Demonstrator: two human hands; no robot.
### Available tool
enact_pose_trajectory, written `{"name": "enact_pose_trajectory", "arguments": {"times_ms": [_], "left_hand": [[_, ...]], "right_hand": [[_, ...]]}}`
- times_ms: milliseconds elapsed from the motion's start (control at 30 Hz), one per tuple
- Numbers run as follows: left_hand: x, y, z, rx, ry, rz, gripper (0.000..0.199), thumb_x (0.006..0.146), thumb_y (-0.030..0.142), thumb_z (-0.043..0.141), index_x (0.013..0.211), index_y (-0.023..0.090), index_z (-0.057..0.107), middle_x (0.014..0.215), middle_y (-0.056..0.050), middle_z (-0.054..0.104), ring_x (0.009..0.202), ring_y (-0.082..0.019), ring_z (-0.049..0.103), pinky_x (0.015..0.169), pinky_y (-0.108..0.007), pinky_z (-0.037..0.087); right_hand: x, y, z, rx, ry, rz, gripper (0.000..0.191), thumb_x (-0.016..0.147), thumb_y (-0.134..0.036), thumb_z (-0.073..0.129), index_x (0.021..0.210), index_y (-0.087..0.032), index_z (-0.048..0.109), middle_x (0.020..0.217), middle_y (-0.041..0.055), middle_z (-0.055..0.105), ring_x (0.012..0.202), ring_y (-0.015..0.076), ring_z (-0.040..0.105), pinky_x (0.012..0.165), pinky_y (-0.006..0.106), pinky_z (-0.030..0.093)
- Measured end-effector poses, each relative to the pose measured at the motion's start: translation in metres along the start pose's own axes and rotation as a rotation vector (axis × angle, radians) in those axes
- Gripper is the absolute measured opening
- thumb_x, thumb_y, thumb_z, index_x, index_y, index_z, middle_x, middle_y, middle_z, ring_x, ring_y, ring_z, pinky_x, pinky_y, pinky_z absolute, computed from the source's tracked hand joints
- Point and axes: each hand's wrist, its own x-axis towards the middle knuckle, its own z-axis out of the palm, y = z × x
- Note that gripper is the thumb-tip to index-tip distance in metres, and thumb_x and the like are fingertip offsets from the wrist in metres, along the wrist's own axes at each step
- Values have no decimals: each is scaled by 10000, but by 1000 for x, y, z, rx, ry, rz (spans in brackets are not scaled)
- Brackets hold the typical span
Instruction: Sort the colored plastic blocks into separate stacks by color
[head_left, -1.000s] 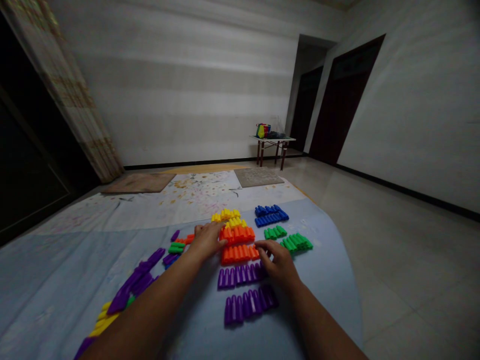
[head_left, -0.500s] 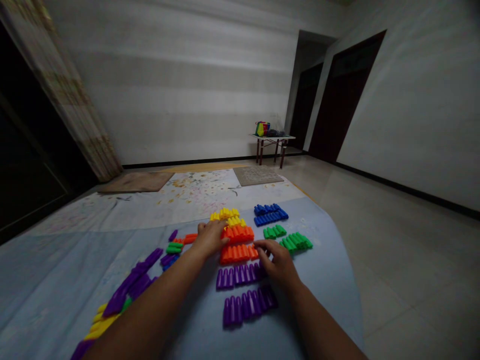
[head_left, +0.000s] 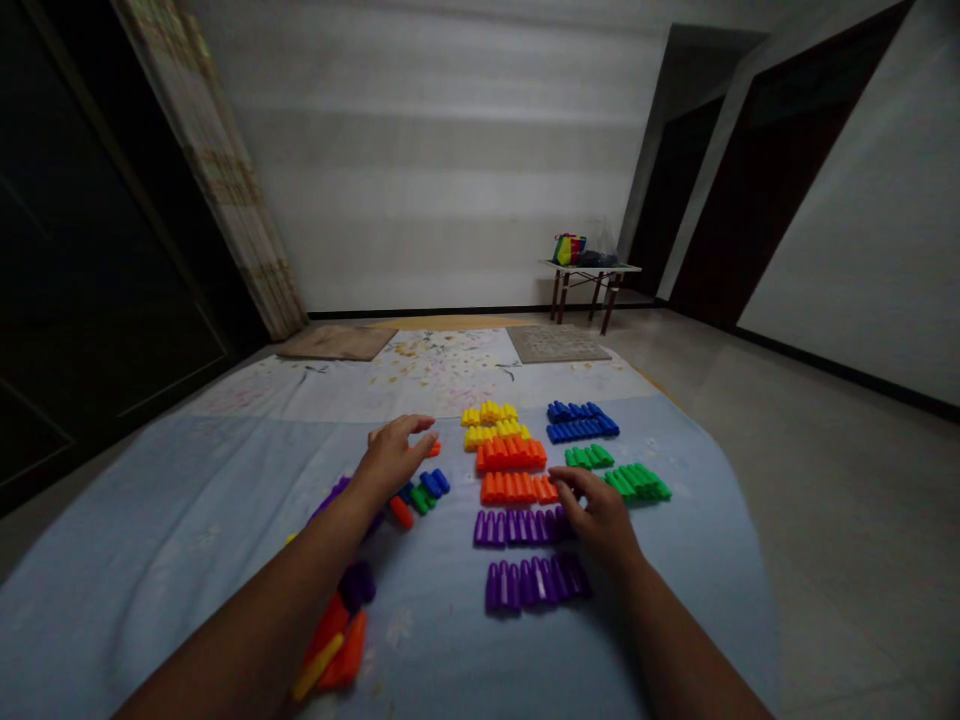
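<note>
Small bullet-shaped plastic pieces lie in color-sorted rows on the cloth. My left hand (head_left: 397,455) is open, fingers spread over the loose pieces on the left, with an orange piece (head_left: 434,450) by its fingertips. My right hand (head_left: 600,515) has bent fingers, thumb and index slightly apart, at the right end of the lower orange row (head_left: 510,488). Above it is another orange row (head_left: 512,455), then yellow rows (head_left: 495,433). Two purple rows (head_left: 517,527) lie nearer me, the closest partly behind my right wrist. Green pieces (head_left: 637,482) and blue rows (head_left: 581,430) lie to the right.
Loose blue pieces (head_left: 435,483) and an orange piece (head_left: 401,512) lie beside my left wrist. More mixed pieces are partly behind my left forearm. A light blue cloth (head_left: 427,620) covers the rounded table. Two mats (head_left: 559,345) lie at its far end; a small table (head_left: 592,268) stands beyond.
My left hand has moved left, away from the yellow and orange rows to the loose pieces. My right hand stays by the lower orange row. The view has turned left.
</note>
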Motion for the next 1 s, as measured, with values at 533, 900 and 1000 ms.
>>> {"name": "enact_pose_trajectory", "arguments": {"times_ms": [533,900,1000], "left_hand": [[-63,-36,-2,196,-295,140,233,761,406,529,919,286,650,991,-12,654,969,-221,543,874,-371,315],[-73,-1,5,245,-387,37,399,821,487,368,727,209,639,755,-46,658,748,-212,594,732,-337,358],[-71,-6,5,210,-327,79,360,808,465,413,956,229,641,993,-71,646,954,-246,564,826,-373,356]], "right_hand": [[-4,7,8,-30,-32,18,232,828,-252,452,926,-183,650,849,54,685,705,180,616,665,296,493],[1,11,0,24,39,83,217,826,-248,473,950,-177,637,862,57,688,697,175,619,663,300,484],[2,13,-4,39,89,93,215,825,-247,477,959,-177,631,854,56,689,707,175,623,673,300,488]]}}
